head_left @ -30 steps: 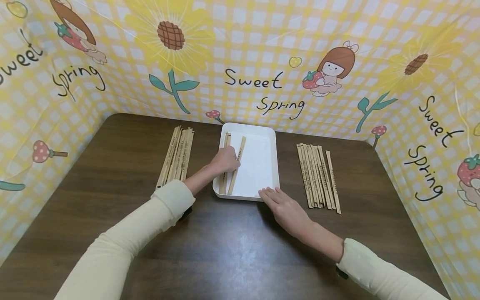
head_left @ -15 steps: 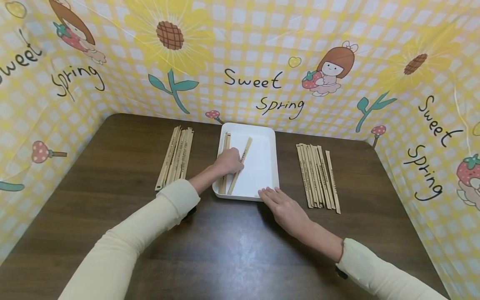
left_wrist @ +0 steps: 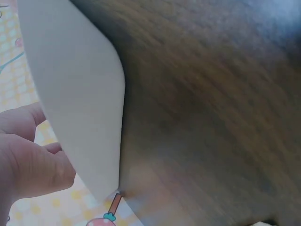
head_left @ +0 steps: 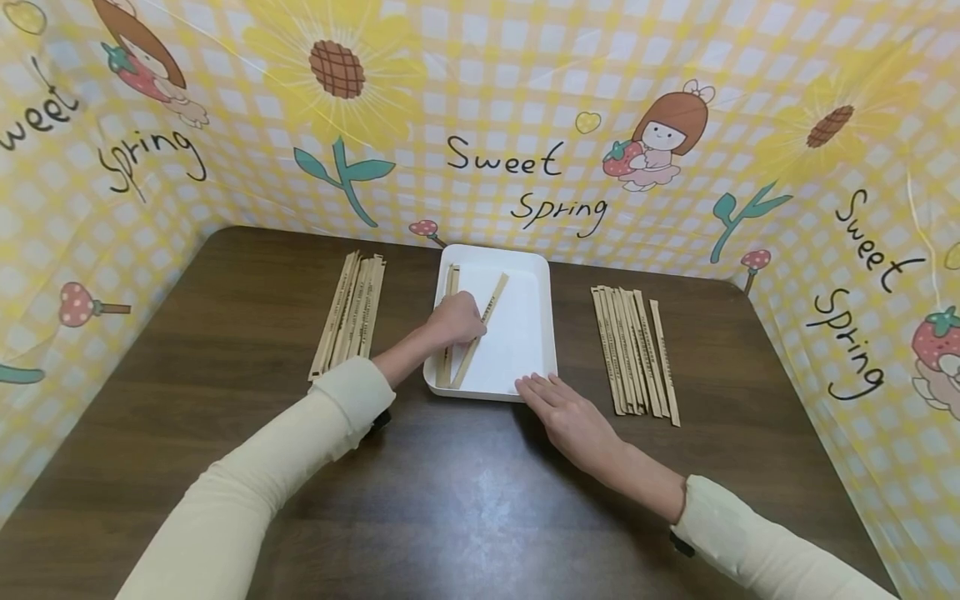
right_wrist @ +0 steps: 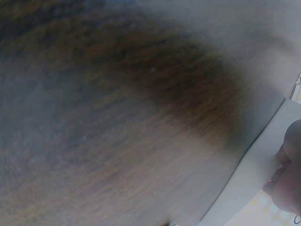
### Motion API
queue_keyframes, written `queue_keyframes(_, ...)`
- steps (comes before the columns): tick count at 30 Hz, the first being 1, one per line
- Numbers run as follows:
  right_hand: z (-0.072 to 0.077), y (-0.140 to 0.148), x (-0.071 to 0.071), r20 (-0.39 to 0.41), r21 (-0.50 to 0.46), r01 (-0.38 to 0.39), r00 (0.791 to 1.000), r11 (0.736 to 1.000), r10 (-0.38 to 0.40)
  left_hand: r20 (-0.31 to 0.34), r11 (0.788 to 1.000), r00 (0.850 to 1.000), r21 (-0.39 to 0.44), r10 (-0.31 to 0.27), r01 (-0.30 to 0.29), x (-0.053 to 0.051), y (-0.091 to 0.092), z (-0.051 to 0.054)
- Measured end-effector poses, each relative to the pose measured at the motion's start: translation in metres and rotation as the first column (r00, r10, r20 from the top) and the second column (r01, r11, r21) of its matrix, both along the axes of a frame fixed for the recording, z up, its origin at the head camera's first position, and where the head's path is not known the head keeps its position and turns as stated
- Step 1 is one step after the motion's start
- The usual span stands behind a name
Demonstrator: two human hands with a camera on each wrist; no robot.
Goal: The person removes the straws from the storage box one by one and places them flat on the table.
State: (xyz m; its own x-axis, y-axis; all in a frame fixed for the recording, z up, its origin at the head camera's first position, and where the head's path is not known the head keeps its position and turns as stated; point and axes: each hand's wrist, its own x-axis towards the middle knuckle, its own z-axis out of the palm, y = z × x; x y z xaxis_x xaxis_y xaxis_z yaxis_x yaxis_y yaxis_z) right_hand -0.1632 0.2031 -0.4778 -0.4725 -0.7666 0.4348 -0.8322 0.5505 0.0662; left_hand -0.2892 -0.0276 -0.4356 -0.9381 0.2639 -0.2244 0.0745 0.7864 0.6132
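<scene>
A white rectangular tray (head_left: 521, 325) stands on the table. Inside it, my left hand (head_left: 456, 321) pinches a slim paper-wrapped stick (head_left: 495, 292) that slants with its far end to the right. The stick's middle is hidden by the fingers. Along the tray's left wall lies at least one more wrapped stick (head_left: 446, 367), partly covered by that hand. My right hand (head_left: 576, 423) rests on the tray's near right corner with fingers extended. The left wrist view has the left hand (left_wrist: 35, 160) behind the tray wall (left_wrist: 80, 94); what it grips is hidden there.
Left of the tray lies a bundle of wrapped sticks (head_left: 351, 312), partly behind the left sleeve (head_left: 300, 450). On the right is another group of wrapped sticks (head_left: 630, 350), one slightly apart. A checked cloth (head_left: 510, 108) rises behind the dark wooden table (head_left: 450, 500).
The far end of the pinched stick has swung to the right, and its near end has shifted slightly left. My left hand has moved a little right. The right hand has stayed at the corner.
</scene>
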Motion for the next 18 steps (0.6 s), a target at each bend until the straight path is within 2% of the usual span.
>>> queue_keyframes(10,0.001,-0.001,0.001,-0.001,0.006,0.008,1.0,1.0,-0.008,0.017,0.987,0.995,0.124,0.099,-0.1,0.003,-0.025,0.021)
queue_keyframes(14,0.001,-0.001,0.001,0.002,0.005,0.008,1.0,1.0,-0.008,0.04,0.974,0.99,0.177,0.137,-0.142,0.005,-0.038,0.031)
queue_keyframes(18,0.0,-0.001,0.0,0.003,0.003,0.008,1.0,1.0,-0.008,0.07,0.951,0.982,0.247,0.174,-0.186,0.007,-0.053,0.037)
